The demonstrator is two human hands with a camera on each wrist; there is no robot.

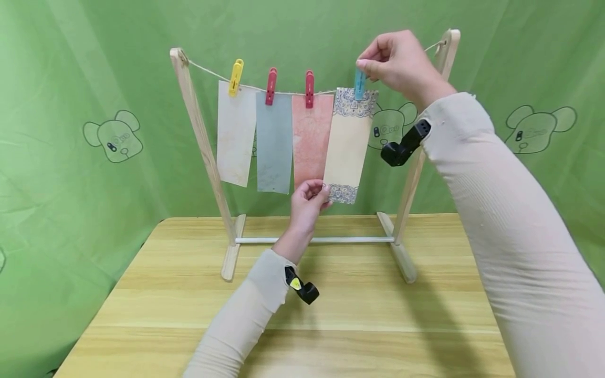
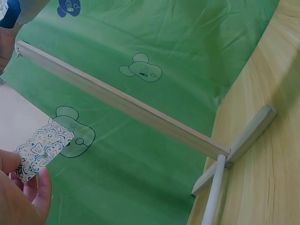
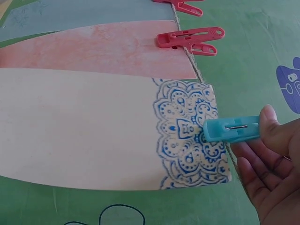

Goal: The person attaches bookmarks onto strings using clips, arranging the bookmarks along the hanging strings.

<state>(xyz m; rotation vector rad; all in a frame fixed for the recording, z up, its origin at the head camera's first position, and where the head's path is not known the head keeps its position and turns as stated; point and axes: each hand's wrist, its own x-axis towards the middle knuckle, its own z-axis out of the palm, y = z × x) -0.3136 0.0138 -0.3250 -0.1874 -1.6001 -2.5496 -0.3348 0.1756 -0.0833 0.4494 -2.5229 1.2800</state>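
Note:
A cream paper card [image 1: 348,142] with blue lace-pattern ends hangs at the right of a string line. My right hand [image 1: 402,65] pinches a light-blue clothespin [image 3: 232,129] set over the card's top edge at the string. Lower down, my left hand [image 1: 309,205] pinches the card's bottom left corner between thumb and fingers; the patterned bottom end [image 2: 44,145] shows in the left wrist view. Left of it hang a pink card [image 1: 312,136] and a blue-grey card [image 1: 274,142], each under a red clothespin [image 1: 309,89], and a whitish card [image 1: 235,134] under a yellow clothespin [image 1: 236,77].
The string [image 1: 205,70] runs between two wooden posts [image 1: 200,136] with feet on the wood-grain table [image 1: 156,294]. A white rod [image 1: 352,240] joins the posts low down. Behind stands a green curtain [image 1: 113,63] with printed bear heads.

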